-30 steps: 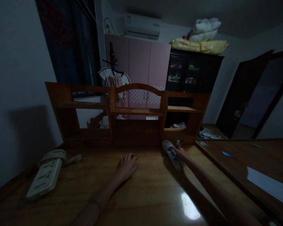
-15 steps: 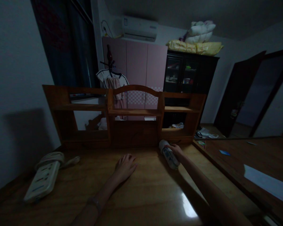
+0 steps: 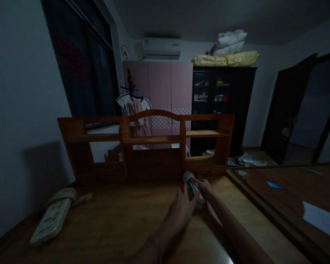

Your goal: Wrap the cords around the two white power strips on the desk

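Observation:
A white-capped cylindrical bottle [image 3: 191, 185] with a printed label lies tilted near the back of the wooden desk [image 3: 121, 227]. My right hand [image 3: 205, 186] is wrapped round the bottle from the right. My left hand [image 3: 181, 209] has reached across and its fingers touch the bottle's left side, partly covering it. The room is dim, so the label cannot be read.
A wooden shelf unit [image 3: 145, 145] stands along the desk's back edge. A white power strip [image 3: 51, 218] with coiled cord lies at the left. A second desk [image 3: 297, 198] with white paper [image 3: 323, 220] and a blue card [image 3: 274, 185] adjoins on the right. Wardrobes stand behind.
My left hand lifted off the desk's middle and moved right onto the bottle. My right hand kept hold of the bottle. The view tilted up slightly.

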Available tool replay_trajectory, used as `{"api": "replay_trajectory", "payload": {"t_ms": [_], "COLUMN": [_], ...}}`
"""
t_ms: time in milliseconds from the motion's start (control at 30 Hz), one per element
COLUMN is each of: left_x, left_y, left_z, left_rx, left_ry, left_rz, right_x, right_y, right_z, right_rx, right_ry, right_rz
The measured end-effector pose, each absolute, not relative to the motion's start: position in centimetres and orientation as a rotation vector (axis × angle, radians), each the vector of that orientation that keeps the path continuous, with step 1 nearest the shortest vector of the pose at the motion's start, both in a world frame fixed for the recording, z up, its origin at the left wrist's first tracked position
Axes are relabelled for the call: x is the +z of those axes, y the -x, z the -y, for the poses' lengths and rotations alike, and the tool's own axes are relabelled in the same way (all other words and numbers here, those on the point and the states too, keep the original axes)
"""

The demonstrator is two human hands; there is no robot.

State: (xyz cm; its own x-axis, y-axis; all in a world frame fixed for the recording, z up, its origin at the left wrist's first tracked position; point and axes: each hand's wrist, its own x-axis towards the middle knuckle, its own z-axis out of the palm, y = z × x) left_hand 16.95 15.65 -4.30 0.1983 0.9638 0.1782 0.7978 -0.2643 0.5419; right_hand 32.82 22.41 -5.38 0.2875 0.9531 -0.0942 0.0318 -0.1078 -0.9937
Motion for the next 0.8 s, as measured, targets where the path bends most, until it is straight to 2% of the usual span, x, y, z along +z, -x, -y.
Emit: {"api": "replay_trajectory", "payload": {"t_ms": [167,400,667,800], "left_x": [-4.2,-5.9,-6.5,-6.1], "left_y": [-21.7,-23.1,-24.1,-24.8], "left_z": [-18.5,-17.5,-15.7,-15.3], "left_rx": [0.607,0.782,1.009,1.008], "left_ry": [-1.880,-1.826,-1.921,-1.935], "left_rz": [-1.792,-1.921,-1.821,-1.876], "right_x": [-7.2,-9.3,-8.7,-8.4], "right_y": [-33.9,-34.7,-37.2,-37.9], "right_z": [-23.6,-24.5,-25.1,-25.0], "right_rx": [1.007,0.832,0.651,0.575], "right_ry": [1.299,1.161,1.175,1.198], "right_rz": [0.885,0.781,0.798,0.868]}}
